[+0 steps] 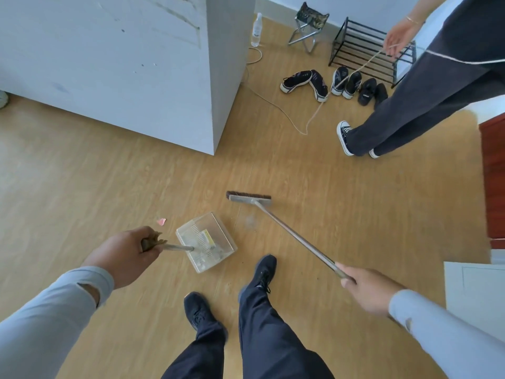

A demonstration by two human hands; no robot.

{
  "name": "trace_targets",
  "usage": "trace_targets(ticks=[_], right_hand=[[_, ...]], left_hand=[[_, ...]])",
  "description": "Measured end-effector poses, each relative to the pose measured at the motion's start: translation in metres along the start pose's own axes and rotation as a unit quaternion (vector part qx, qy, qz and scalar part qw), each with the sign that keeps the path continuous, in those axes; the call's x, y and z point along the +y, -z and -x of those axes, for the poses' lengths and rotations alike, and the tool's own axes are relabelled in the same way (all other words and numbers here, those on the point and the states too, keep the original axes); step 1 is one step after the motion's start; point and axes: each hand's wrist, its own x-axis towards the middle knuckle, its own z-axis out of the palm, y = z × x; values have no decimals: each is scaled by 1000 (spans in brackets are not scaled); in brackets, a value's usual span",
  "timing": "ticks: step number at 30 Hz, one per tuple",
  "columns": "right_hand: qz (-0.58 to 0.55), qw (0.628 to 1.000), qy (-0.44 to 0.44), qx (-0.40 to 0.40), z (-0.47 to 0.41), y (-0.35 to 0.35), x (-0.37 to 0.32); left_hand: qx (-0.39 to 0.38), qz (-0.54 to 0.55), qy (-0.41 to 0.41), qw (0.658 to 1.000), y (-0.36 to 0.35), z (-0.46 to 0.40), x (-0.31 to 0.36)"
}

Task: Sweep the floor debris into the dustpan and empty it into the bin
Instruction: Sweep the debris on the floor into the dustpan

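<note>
My left hand grips the handle of a clear plastic dustpan, which sits low over the wooden floor just ahead of my feet. Small bits of debris lie inside the pan. My right hand holds the end of a long metal broom handle. The broom head with dark bristles is on the floor beyond and to the right of the dustpan, apart from it. A small pink scrap lies on the floor left of the pan. No bin shows in view.
A large white block fills the upper left. Another person stands at the upper right holding a cord that trails across the floor. Several shoes, a black rack, a folding stool and a water bottle line the far wall.
</note>
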Motion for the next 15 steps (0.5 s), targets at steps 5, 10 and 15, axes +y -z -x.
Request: trace_targets(ticks=[5, 10, 15], right_hand=[[134, 991, 20, -6, -61, 12, -60], [246, 969, 9, -28, -63, 20, -41], [247, 968, -28, -46, -42, 27, 19]], left_hand=[[7, -2, 6, 1000, -1, 6, -12], [4, -10, 15, 1000, -7, 10, -18], [-6, -7, 19, 1000, -14, 8, -17]])
